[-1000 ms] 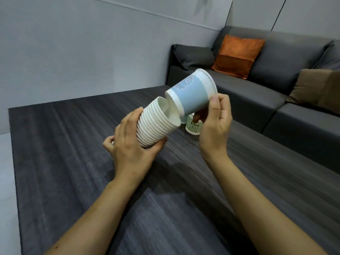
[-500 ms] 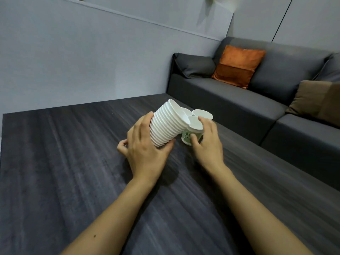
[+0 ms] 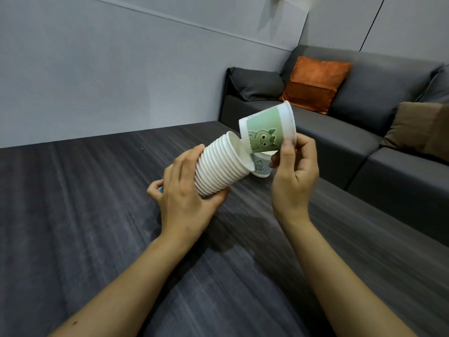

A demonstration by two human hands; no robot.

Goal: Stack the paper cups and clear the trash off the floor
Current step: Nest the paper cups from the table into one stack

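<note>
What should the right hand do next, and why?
Probably slide the green cup base-first into the open mouth of the stack: the right hand holds it tilted with its base at that mouth, and the left hand grips the stack.

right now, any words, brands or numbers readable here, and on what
No text can be read.
green cup, in the right hand: a cartoon creature, no lettering.
blue cup: a small cartoon figure; any print is too small to tell.
cup stack, in the left hand: plain white rims.
</note>
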